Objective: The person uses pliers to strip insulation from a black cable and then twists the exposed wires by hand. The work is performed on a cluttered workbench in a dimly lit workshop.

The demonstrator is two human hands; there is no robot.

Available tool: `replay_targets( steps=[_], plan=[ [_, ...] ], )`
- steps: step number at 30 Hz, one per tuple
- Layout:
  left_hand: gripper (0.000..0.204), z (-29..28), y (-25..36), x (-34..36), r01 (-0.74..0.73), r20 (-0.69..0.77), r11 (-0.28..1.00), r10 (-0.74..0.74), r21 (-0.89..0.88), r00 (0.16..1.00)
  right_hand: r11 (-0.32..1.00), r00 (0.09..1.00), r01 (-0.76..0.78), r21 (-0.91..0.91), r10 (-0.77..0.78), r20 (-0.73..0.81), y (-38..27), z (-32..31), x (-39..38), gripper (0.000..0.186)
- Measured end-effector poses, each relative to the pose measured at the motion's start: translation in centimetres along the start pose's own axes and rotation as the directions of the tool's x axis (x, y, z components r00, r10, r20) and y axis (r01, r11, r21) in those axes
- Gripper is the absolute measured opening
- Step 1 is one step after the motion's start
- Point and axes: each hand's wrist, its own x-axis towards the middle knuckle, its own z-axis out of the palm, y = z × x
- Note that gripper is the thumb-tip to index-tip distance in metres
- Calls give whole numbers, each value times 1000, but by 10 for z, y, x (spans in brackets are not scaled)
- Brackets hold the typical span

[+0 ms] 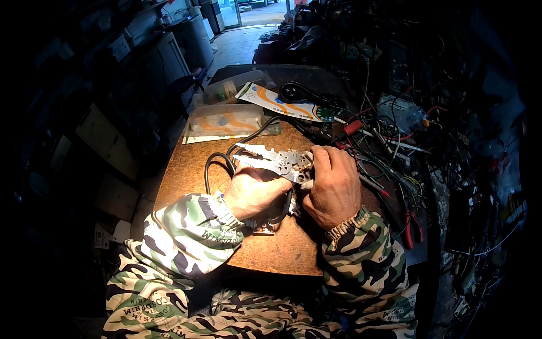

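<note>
Over the wooden tabletop, my right hand [336,186] is closed around the handle end of a silver wire stripper [282,161]. The tool's pointed jaws are parted and face left. My left hand [254,189] is closed beside the tool, its thumb stretched along the tool's lower edge. A black cable [289,199] runs down from that thumb tip; the other left fingers are mostly hidden. More of the cable loops [208,169] behind my left hand. Below my hands, partly covered by the left sleeve, lies a small reddish-brown part [265,228].
Clear plastic packages [223,120] and an orange-and-white card [276,101] lie toward the back, near a coiled black cord [296,91]. Tangled wires and test leads with a red clip [349,130] crowd the right side. Red-handled pliers [414,229] lie at the right edge.
</note>
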Motion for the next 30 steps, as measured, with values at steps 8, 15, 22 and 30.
replay_targets(
  steps=[8,15,22,30],
  plan=[
    [32,-3,-7,1,40,23,994,-38,-101,999,1000,1000,1,12,-1,20,1,1,-1,58],
    [28,0,-2,-1,-64,-26,996,63,-54,998,1000,999,-4,5,4,45,-1,2,0,49],
    [28,-2,3,-1,-73,-14,997,73,3,997,1000,998,-10,12,9,59,-3,1,1,41],
    [31,1,2,-4,-25,-24,996,23,-87,999,997,1000,-14,73,13,10,-2,7,1,57]
  ],
)
